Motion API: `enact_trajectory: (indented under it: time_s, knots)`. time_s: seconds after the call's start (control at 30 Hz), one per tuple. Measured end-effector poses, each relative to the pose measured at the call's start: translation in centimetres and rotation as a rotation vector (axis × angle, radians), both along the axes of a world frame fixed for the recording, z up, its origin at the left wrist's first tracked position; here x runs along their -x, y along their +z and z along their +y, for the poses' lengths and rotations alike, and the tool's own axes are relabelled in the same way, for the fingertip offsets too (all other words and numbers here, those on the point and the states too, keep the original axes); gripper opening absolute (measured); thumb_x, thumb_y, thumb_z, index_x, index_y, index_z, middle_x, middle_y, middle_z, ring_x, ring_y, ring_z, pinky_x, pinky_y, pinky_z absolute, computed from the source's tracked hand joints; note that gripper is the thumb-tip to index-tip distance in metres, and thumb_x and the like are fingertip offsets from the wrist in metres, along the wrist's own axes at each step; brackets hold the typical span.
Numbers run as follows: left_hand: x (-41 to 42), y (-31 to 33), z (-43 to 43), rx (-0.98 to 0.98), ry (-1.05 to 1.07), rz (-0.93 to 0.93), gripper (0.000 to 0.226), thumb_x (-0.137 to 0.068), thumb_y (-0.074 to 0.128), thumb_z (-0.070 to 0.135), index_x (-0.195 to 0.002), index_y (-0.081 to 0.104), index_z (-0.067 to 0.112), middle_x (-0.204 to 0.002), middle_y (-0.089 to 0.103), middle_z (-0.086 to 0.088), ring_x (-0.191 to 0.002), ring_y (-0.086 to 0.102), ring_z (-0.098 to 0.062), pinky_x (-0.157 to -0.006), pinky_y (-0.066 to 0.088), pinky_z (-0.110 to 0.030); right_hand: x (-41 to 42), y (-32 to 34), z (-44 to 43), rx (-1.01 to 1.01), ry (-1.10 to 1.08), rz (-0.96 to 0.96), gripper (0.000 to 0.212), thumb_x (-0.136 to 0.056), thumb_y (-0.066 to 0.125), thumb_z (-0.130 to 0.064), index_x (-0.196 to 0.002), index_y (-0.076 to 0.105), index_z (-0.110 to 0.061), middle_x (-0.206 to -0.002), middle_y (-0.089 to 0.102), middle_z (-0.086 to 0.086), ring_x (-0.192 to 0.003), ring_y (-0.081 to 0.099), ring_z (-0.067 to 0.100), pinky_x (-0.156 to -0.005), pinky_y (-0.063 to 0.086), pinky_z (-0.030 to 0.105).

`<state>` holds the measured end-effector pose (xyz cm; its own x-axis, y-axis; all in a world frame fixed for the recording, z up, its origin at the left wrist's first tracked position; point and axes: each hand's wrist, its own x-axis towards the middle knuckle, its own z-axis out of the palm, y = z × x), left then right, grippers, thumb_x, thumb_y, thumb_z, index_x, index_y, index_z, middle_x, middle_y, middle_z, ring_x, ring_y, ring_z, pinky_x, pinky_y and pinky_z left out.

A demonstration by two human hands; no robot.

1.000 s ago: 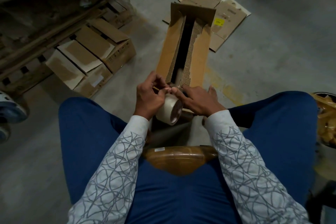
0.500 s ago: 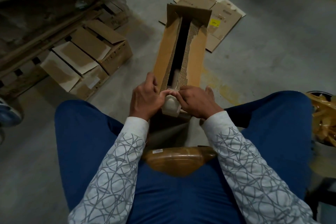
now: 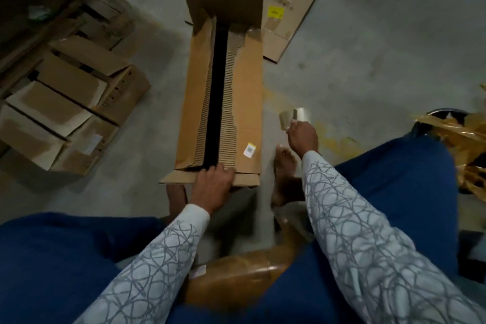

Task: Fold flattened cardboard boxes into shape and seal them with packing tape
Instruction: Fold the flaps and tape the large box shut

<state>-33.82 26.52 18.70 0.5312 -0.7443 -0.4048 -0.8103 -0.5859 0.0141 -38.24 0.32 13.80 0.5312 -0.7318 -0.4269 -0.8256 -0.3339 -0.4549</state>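
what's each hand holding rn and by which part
The right hand grips the tape roll by its near side, to the right of the long box. The left hand holds nothing; it presses on the box's near end.

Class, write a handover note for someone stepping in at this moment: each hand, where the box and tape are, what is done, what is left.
Left hand presses the near end of the long box, which lies on the floor.
Right hand grips the tape roll, off to the box's right, clear of it.
Done: box folded into shape, top flaps down.
Left: dark gap between flaps shows no tape; seal that seam.
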Motion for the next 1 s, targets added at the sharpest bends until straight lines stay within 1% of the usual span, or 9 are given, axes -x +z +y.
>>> enact_trajectory:
  time_s: [0.23,0.33,0.47,0.57,0.67,0.77,0.83,0.93,1.0]
  knots:
    - [-5.0,2.3,0.5,0.280,0.177,0.211,0.046,-0.065,0.067,0.017,-0.107,0.079,0.031,-0.100,0.078,0.001,-0.085,0.075,-0.027,-0.073,0.061,-0.040,-4.3,-6.3,-3.1,-0.175,-0.169,0.080,0.045,-0.108,0.031,-0.025,-0.132,0.059,0.002,-0.133,0.059,0.026,-0.123,0.055,0.042,-0.098,0.044,0.041]
    - [-8.0,5.7,0.8,0.524,0.371,0.338,0.026,-0.077,0.072,0.020,-0.099,0.081,0.030,-0.092,0.079,0.007,-0.083,0.075,-0.016,-0.068,0.062,-0.034,-5.7,-7.5,-3.4,-0.388,-0.280,0.047,0.045,-0.106,0.039,-0.028,-0.133,0.058,0.003,-0.130,0.061,0.025,-0.121,0.057,0.040,-0.102,0.045,0.043]
    - [-11.0,9.7,2.0,0.685,0.720,0.654,0.032,-0.075,0.076,0.027,-0.087,0.074,0.056,-0.084,0.075,0.023,-0.082,0.072,-0.001,-0.066,0.058,-0.019,-6.9,-4.1,-3.9,-0.965,-0.489,-0.272,0.057,-0.101,0.044,-0.057,-0.119,0.066,-0.007,-0.099,0.075,0.005,-0.092,0.070,0.024,-0.079,0.058,0.032]
    - [-11.7,10.9,5.0,0.826,0.985,0.696,0.029,-0.078,0.078,0.029,-0.103,0.069,0.042,-0.101,0.074,0.008,-0.096,0.070,-0.011,-0.084,0.056,-0.038,-6.5,1.7,-5.0,-1.102,-0.342,-0.384,0.068,-0.091,0.043,-0.074,-0.096,0.068,-0.012,-0.078,0.070,-0.001,-0.067,0.065,0.018,-0.057,0.048,0.027]
    - [-12.1,11.3,7.9,1.124,1.276,0.803,0.033,-0.090,0.066,0.023,-0.121,0.058,0.032,-0.118,0.069,0.008,-0.114,0.063,-0.017,-0.099,0.046,-0.049,-6.4,7.4,-4.5,-1.054,-0.221,-0.574,0.072,-0.083,0.050,-0.079,-0.110,0.072,-0.016,-0.090,0.069,0.001,-0.081,0.061,0.019,-0.065,0.041,0.031]
    - [-10.0,11.2,9.4,1.410,1.416,0.946,0.026,-0.106,0.045,0.013,-0.119,0.064,0.026,-0.114,0.073,0.010,-0.111,0.066,-0.015,-0.094,0.054,-0.048,-7.7,13.5,-1.7,-0.821,-0.013,-0.898,0.042,-0.095,0.066,-0.037,-0.133,0.064,-0.021,-0.128,0.068,-0.006,-0.118,0.063,0.008,-0.094,0.052,0.034]
    - [-7.9,10.5,10.6,1.569,1.558,1.052,0.028,-0.105,0.049,0.021,-0.126,0.067,0.023,-0.118,0.072,0.005,-0.115,0.064,-0.021,-0.084,0.060,-0.047,-8.0,16.8,1.0,-0.564,0.296,-0.998,0.052,-0.092,0.071,-0.018,-0.142,0.057,-0.018,-0.146,0.056,-0.004,-0.134,0.052,0.012,-0.113,0.044,0.039]
    - [-5.3,10.3,12.6,1.621,1.733,1.000,0.019,-0.097,0.062,0.027,-0.110,0.076,0.028,-0.114,0.073,0.005,-0.115,0.062,-0.022,-0.080,0.056,-0.046,-6.9,18.1,5.3,-0.084,0.413,-0.903,0.057,-0.087,0.072,-0.011,-0.139,0.058,-0.029,-0.147,0.052,-0.015,-0.137,0.047,0.008,-0.116,0.040,0.041]
    - [-4.0,9.8,13.7,1.559,1.788,0.821,0.021,-0.093,0.069,0.035,-0.112,0.073,0.026,-0.118,0.072,0.002,-0.112,0.064,-0.023,-0.084,0.053,-0.043,-5.2,18.4,8.3,-0.026,0.296,-0.962,0.053,-0.083,0.077,-0.012,-0.131,0.061,-0.028,-0.137,0.057,-0.011,-0.127,0.054,0.007,-0.107,0.049,0.039]
